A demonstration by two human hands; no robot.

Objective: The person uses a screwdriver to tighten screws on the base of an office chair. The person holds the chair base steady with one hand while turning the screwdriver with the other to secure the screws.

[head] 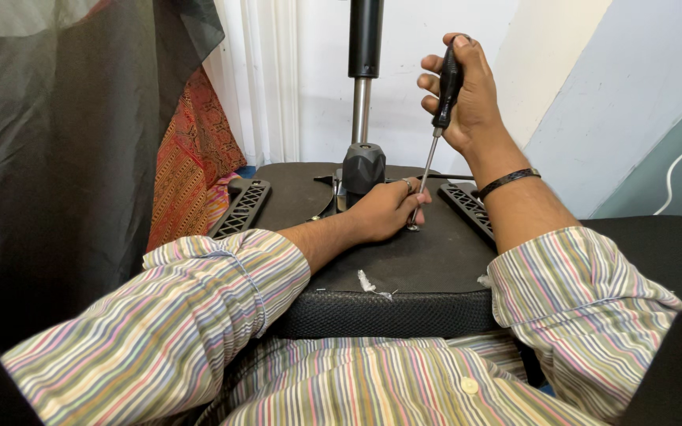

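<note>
My right hand (471, 99) grips the black handle of a screwdriver (439, 118), held upright with its metal shaft pointing down. The tip meets a small metal screw (414, 227) on the black underside of an upturned chair seat (428, 260). My left hand (384, 211) rests on the seat with its fingers pinched around the lower shaft and the screw. A ring shows on one left finger and a black band on my right wrist.
A black and silver gas cylinder (364, 95) rises from the seat's central mount (363, 170). Two slotted black armrest brackets (240, 207) (467, 207) flank it. Dark cloth (57, 158) and patterned red fabric (191, 150) hang left. A pale wall stands behind.
</note>
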